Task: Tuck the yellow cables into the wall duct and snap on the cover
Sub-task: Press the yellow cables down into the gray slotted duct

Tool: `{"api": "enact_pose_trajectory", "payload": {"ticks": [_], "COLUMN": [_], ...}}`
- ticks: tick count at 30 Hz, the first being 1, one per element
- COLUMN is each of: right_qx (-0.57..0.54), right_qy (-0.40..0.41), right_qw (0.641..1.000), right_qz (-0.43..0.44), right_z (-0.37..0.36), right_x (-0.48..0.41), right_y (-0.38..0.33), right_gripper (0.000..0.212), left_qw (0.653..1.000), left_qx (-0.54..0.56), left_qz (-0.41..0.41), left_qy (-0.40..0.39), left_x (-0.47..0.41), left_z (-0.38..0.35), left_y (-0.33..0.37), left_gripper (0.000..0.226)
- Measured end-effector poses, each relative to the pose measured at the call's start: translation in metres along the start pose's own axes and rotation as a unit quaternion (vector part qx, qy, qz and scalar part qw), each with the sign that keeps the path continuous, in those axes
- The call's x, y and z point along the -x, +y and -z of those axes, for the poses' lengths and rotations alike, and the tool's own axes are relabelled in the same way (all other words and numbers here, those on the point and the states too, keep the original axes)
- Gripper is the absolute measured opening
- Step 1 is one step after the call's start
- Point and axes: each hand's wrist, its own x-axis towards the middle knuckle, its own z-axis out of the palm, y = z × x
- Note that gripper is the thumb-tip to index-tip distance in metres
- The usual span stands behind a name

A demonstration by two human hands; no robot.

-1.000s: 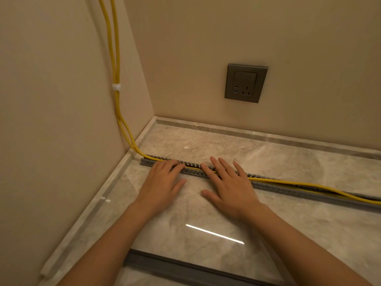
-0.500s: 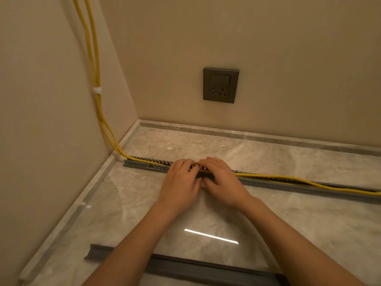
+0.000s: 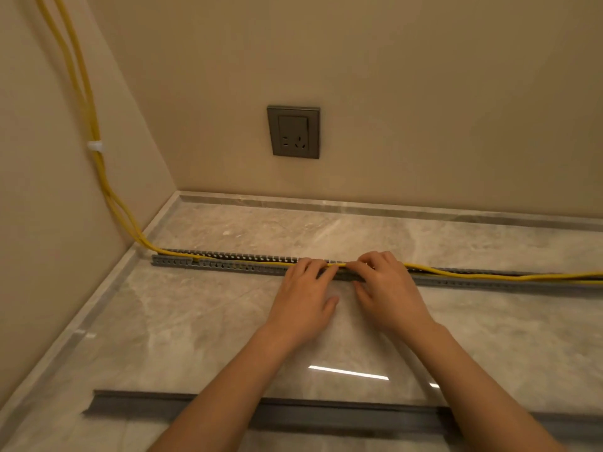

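The thin yellow cables (image 3: pixel 456 275) are laid along the grey slotted plastic duct (image 3: pixel 228 267) on the marble surface (image 3: pixel 195 321). They are pressed down by the nearly straight fingers of the left hand (image 3: pixel 301 301). The fingers of the right hand (image 3: pixel 388 288) are bent over them, and whether they are gripped cannot be told. The long grey cover strip (image 3: pixel 326 414) is laid nearer, well apart.

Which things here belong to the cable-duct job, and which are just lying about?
In the job: yellow cables, slotted duct, cover strip, left hand, right hand.
Just there: wall socket, white cable clip.
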Motion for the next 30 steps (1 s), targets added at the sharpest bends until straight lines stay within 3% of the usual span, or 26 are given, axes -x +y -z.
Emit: {"api": "enact_pose_trajectory", "payload": {"ticks": [4,12,19,23,30], "right_qx": [0.003,0.006,0.052,0.04,-0.078], "right_qy": [-0.019,0.022,-0.033,-0.042,-0.035], "right_qw": [1.0,0.999,0.998,0.998,0.995], "right_qz": [-0.004,-0.028,-0.028,-0.027,-0.057], "right_z": [-0.008,-0.011,0.003,0.005,0.015], "right_x": [0.012,0.02,0.03,0.035,0.043], "right_y": [0.003,0.007,0.037,0.038,0.045], "right_gripper": [0.04,0.043,0.05,0.053,0.05], "left_qw": [0.999,0.997,0.993,0.996,0.996], "left_qx": [0.008,-0.02,-0.056,0.005,0.076], "left_qz": [0.029,0.077,0.1,0.076,-0.03], "left_qy": [-0.011,-0.014,-0.006,0.049,-0.019], "left_x": [0.002,-0.002,-0.015,-0.021,-0.045], "left_z": [-0.006,-0.012,-0.004,-0.008,-0.028], "left_y": [0.007,0.014,0.022,0.04,0.073], "left_gripper": [0.058,0.058,0.045,0.042,0.04]}}
